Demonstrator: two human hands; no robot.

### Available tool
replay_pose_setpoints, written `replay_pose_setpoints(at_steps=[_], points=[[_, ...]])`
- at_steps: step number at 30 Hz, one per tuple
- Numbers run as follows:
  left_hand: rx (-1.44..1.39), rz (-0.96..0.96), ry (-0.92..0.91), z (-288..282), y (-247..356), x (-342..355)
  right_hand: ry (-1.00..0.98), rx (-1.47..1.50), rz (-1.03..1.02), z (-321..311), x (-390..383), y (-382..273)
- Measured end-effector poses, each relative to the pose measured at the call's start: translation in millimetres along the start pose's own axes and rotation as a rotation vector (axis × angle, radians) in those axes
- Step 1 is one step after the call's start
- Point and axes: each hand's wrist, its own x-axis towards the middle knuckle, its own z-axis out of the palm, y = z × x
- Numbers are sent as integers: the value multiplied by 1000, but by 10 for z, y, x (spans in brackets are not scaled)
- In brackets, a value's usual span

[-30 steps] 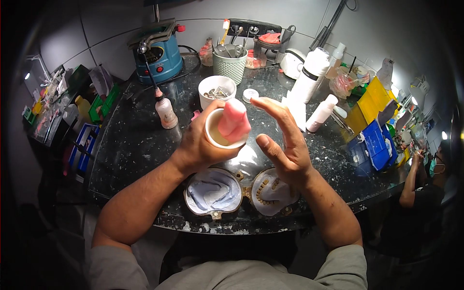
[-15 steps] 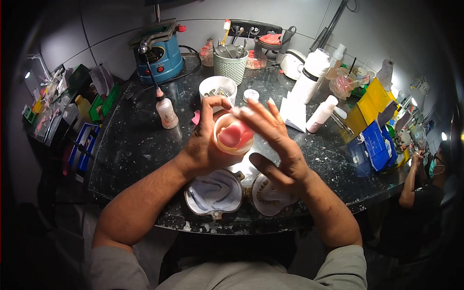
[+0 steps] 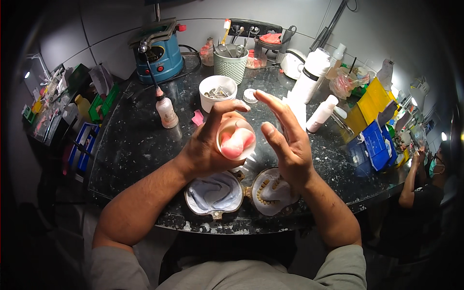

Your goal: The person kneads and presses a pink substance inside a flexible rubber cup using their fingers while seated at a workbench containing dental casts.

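My left hand (image 3: 200,147) is wrapped round a small whitish cup (image 3: 222,153), tilted so its mouth faces me. A glossy pink, dough-like lump (image 3: 235,145) sits in the cup. Just right of it my right hand (image 3: 288,147) is raised, fingers stretched and thumb apart, holding nothing. Below the hands lie two metal-rimmed flask halves with plaster inside. The left flask half (image 3: 214,194) has a curved hollow; the right flask half (image 3: 268,199), partly behind my right wrist, carries an arch of yellowish teeth.
A dropper bottle (image 3: 166,112) stands left of a white tub (image 3: 218,88) of small metal parts. Farther back are a blue machine (image 3: 157,63) and a tool-filled cup (image 3: 230,68). White bottles (image 3: 321,114) and blue bins (image 3: 378,146) stand right. Another person (image 3: 425,188) sits far right.
My right hand has drawn back from the cup's mouth to the right, uncovering more teeth in the right flask half. The cup has shifted slightly, and the pink lump in it looks reshaped.
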Motion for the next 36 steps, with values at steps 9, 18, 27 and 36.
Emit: replay_pose_setpoints(at_steps=[9,18,27,36], points=[[16,68,-23,-6,21,5,33,-85,-36,18,46,-32],[-82,-79,-45,7,83,-11,190,-257,-118,37,39,-1],[25,-91,-103,-24,170,25,208,-423,-265,7,72,19],[-183,-265,-94,-76,180,27,221,-563,-402,-47,141,112]])
